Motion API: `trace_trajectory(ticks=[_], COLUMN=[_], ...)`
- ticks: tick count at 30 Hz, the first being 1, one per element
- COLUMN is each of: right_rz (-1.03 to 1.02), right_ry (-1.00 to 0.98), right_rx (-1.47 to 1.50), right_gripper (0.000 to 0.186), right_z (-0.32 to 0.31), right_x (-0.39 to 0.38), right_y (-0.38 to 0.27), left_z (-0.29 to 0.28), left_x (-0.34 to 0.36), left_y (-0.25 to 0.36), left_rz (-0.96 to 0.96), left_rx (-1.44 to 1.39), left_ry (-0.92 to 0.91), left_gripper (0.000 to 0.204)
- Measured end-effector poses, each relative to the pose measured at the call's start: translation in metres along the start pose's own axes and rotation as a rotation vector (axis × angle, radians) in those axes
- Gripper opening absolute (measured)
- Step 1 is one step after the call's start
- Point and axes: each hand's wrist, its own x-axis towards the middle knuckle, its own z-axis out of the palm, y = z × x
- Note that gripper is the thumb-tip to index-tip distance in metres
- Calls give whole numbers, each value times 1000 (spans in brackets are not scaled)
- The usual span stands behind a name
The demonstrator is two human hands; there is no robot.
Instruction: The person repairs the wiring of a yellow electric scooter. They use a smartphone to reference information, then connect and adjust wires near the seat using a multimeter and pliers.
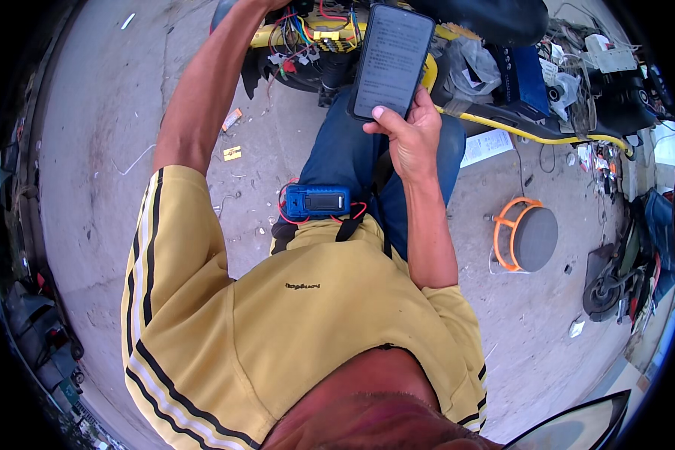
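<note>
My right hand [411, 139] is closed round the lower end of a black smartphone [392, 64], its thumb over the screen's bottom edge. Lines of text fill the lit screen. My left arm stretches up to the top edge, where only a bit of my left hand [268, 3] shows; its fingers are out of sight. Near it, a bundle of coloured wires [298, 30] with connectors hangs about the yellow frame [266, 36] of a vehicle. Across my lap lies a blue meter [317, 201] with red leads, untouched by either hand.
A round stool [536, 238] with orange legs stands at the right. Past the phone, a blue box [529, 81] and a clear plastic bag [472, 67] rest on the vehicle. White paper [487, 147] and small litter lie on the concrete floor. Parts crowd the right edge.
</note>
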Motion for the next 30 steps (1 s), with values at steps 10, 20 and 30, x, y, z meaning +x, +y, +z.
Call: trace_trajectory(ticks=[10,20,30], right_rz=[36,42,44], right_ry=[3,-14,-60], right_rx=[-20,4,20], right_gripper=[58,58,56], right_z=[8,11,16], right_x=[-5,-12,-41], right_y=[-7,-9,-17], left_z=[-9,-7,4], left_x=[7,5,-2], left_y=[-11,-6,1], left_rz=[31,35,80], left_rx=[-50,-44,-37], left_ry=[-51,-74,-10], left_gripper=[58,60,51])
